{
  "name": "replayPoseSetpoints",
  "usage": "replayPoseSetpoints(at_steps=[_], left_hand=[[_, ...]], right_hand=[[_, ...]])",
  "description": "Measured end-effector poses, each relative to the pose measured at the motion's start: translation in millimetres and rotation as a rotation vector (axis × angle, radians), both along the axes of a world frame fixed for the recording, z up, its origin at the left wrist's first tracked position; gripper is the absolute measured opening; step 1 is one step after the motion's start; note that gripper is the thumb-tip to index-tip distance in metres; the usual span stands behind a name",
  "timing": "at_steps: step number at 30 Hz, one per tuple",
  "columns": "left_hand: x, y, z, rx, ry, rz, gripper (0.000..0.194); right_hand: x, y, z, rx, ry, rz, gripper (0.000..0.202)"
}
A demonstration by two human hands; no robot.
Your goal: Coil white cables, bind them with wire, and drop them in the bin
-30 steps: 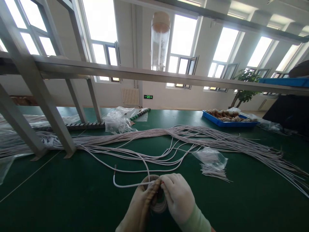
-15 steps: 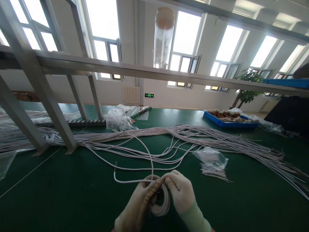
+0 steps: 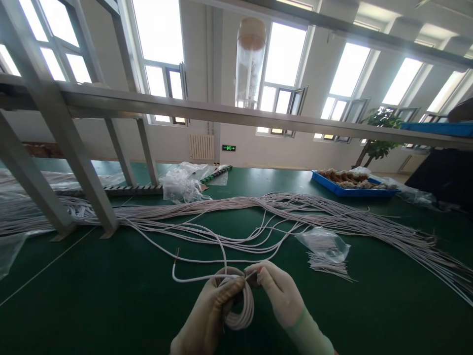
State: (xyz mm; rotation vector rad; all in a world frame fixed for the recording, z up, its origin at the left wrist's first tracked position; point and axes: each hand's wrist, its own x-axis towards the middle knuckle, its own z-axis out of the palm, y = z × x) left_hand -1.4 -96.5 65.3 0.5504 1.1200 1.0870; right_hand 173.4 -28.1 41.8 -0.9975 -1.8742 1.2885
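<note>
My left hand (image 3: pixel 218 303), gloved, is closed around a coil of white cable (image 3: pixel 240 318) just above the green table. One stripped cable end (image 3: pixel 176 271) sticks out to the left, its thin wires bared. Another length of the cable arcs up from the coil toward the back. At the coil's upper right, my right hand (image 3: pixel 277 288), also gloved, has thumb and fingers pinched on a short thin strip (image 3: pixel 252 276), whose kind I cannot tell. The fingers partly hide the strip and the top of the coil.
Long white cables (image 3: pixel 236 202) run across the green table (image 3: pixel 129 296). At right lie short white strips (image 3: pixel 330 268) under a clear plastic bag (image 3: pixel 327 241). A blue tray (image 3: pixel 354 191) of parts sits behind. Metal shelf posts (image 3: pixel 84 162) stand left; a shelf rail (image 3: pixel 207 109) crosses above.
My right hand has drawn slightly away from the coil to the right, with the thin strip showing between. My left hand and the coil have shifted a little to the left.
</note>
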Motion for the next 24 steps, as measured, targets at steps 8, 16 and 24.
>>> replayPoseSetpoints(at_steps=[8, 16, 24], left_hand=[[-4, -2, 0.8, 0.051, -0.006, -0.058, 0.072], [-3, -2, -4.9, 0.084, -0.067, -0.103, 0.058], [-2, 2, -18.3, 0.129, -0.221, -0.047, 0.055]], right_hand=[[8, -1, 6.7, 0.117, -0.125, -0.014, 0.014], [2, 0, -2.0, -0.052, 0.061, 0.028, 0.015], [-1, -8, -7.0, -0.024, 0.087, -0.087, 0.017]])
